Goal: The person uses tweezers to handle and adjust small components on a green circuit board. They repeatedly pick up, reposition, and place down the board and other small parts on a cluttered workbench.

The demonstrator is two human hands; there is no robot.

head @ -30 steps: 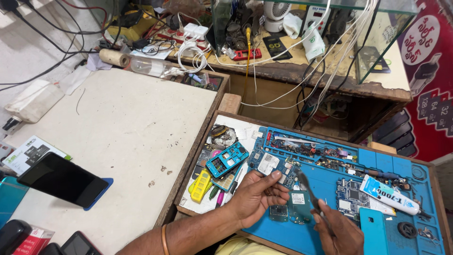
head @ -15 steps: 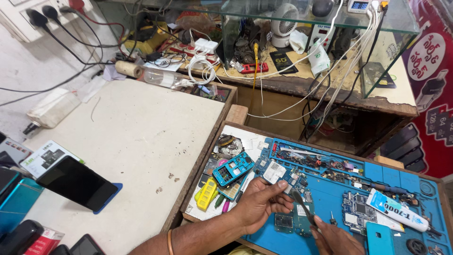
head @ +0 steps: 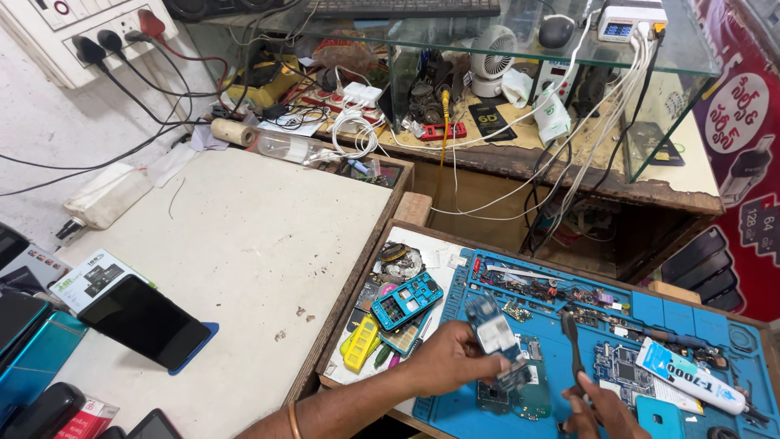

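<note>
My left hand [head: 452,358] holds a small blue phone circuit board with a white patch [head: 492,331], lifted and tilted just above the blue repair mat [head: 650,312]. My right hand [head: 600,407] grips a dark, thin hand tool [head: 570,341] with its tip pointing up, a little to the right of the board. Another green board [head: 520,397] lies flat on the mat under the left hand's fingers.
A cyan phone frame [head: 406,300], yellow part [head: 360,342] and loose parts lie left of the mat. A white glue tube [head: 687,376] rests at right. A black phone [head: 144,322] lies on the white table [head: 244,244]. Cables, fan [head: 493,50] and glass shelf crowd the back.
The camera view has shifted lower and closer. My left hand has lifted the small blue board up off the mat, and my right hand with the tool sits lower in view.
</note>
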